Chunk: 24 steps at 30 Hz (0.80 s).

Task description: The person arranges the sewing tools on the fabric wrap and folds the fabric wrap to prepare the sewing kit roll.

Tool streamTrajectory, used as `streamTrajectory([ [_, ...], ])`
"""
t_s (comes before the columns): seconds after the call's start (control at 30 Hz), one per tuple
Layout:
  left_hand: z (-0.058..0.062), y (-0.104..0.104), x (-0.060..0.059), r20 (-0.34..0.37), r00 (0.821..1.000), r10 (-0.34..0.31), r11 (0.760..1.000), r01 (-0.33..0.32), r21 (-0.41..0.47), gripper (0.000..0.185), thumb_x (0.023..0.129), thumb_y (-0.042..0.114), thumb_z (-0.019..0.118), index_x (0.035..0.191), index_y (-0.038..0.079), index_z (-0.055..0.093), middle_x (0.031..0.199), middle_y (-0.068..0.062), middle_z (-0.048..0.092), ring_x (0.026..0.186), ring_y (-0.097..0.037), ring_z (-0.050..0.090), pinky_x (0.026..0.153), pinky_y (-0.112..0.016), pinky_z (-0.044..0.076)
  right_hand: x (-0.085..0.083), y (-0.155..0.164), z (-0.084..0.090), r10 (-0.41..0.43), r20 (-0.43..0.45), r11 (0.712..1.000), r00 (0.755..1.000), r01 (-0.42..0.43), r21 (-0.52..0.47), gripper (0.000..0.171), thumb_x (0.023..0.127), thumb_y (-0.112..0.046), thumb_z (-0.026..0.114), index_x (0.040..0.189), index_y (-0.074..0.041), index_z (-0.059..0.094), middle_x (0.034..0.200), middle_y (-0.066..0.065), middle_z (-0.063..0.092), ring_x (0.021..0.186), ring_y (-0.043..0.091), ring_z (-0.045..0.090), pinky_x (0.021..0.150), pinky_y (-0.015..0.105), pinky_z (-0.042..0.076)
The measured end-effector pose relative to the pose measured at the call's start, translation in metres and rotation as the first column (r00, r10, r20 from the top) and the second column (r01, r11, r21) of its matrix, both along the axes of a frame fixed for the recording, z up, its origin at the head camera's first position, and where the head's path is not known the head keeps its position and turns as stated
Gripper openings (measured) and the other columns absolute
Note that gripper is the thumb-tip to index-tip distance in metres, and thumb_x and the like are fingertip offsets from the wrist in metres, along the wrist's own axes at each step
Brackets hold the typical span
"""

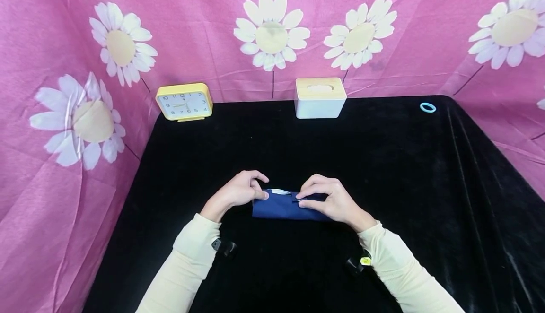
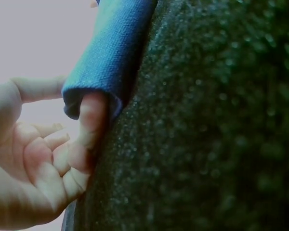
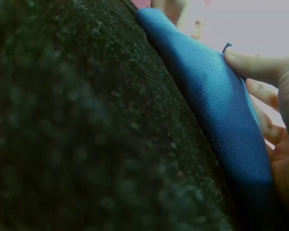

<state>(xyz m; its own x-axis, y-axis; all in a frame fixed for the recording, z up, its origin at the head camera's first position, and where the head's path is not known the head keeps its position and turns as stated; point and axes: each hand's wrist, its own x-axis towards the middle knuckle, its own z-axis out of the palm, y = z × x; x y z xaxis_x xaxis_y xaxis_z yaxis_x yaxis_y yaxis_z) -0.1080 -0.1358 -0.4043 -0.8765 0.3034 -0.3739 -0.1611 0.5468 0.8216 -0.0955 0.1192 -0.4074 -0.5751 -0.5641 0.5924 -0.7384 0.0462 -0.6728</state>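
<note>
A dark blue piece of woven cloth, rolled or folded into a long flat shape, lies across the black table in the head view. A white strip shows along its far edge. At its left end, my left hand pinches the cloth; the left wrist view has one finger inside the open curled end of the blue cloth, the thumb outside. My right hand pinches a small raised edge near the middle with thumb and fingers, also seen on the cloth in the right wrist view. The cloth's right end is partly hidden.
A yellow clock stands at the back left of the black table cover. Behind the cloth is a white tissue box with a wooden lid. A light blue ring lies at the back right. Pink flowered fabric hangs around.
</note>
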Motion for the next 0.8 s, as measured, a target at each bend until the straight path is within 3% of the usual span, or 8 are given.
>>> streamTrajectory([
  [0.47,-0.005,0.002,0.003,-0.003,1.0,0.023,0.998,-0.023,0.058,0.039,0.076,0.004,0.073,0.113,0.003,0.061,0.065,-0.001,0.065,0.054,-0.014,0.058,0.06,-0.028,0.049,0.001,0.004,-0.003,0.031,-0.023,0.999,0.999,-0.032,-0.03,0.024,0.061,0.015,0.078,0.078,-0.001,0.073,0.08,0.011,0.065,0.078,0.025,0.06,0.075,0.026,0.049],
  [0.63,-0.003,0.001,0.003,-0.005,1.0,0.024,0.999,-0.023,0.041,0.038,0.076,0.006,0.073,0.112,0.004,0.061,0.065,-0.001,0.065,0.054,-0.014,0.058,0.061,-0.028,0.049,-0.002,0.005,-0.012,-0.049,0.151,0.996,0.987,0.038,0.076,0.014,0.07,0.003,0.078,0.076,-0.008,0.073,0.086,0.01,0.067,0.086,0.026,0.06,0.083,0.02,0.046],
  [0.8,-0.002,0.002,0.002,-0.015,1.0,0.024,0.999,-0.023,0.037,0.038,0.076,0.006,0.073,0.112,0.003,0.062,0.066,-0.001,0.066,0.054,-0.015,0.058,0.06,-0.029,0.049,-0.01,0.008,-0.019,-0.122,0.35,0.965,0.929,0.029,0.26,0.014,0.076,-0.017,0.079,0.088,-0.02,0.071,0.101,-0.001,0.067,0.099,0.015,0.06,0.091,0.02,0.043],
])
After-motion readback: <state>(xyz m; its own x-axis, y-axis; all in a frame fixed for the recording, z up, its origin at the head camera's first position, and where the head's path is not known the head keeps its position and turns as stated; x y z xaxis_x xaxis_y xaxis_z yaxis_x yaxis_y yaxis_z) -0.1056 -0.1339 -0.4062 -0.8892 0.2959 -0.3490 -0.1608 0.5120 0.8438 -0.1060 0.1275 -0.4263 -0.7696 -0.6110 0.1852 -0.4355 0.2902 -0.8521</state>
